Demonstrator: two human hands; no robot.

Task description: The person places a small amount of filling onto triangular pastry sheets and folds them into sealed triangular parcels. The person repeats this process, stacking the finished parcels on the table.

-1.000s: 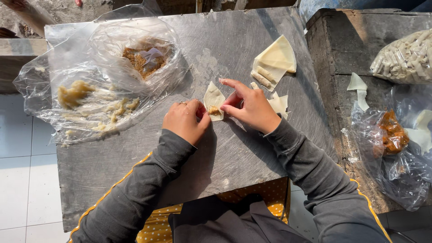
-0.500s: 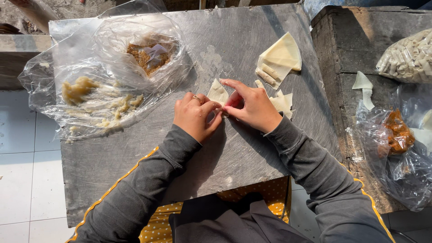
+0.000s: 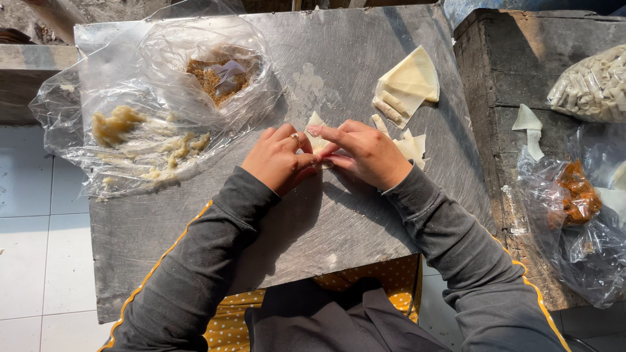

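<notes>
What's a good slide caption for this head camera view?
Both hands, left and right, press a pale dough wrapper on a metal table.

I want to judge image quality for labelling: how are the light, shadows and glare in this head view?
Head view: hard sunlight, sharp focus; the metal table shines pale near its far edge, both hands cast dark shadows toward the person, and the clear plastic bag glints.
</notes>
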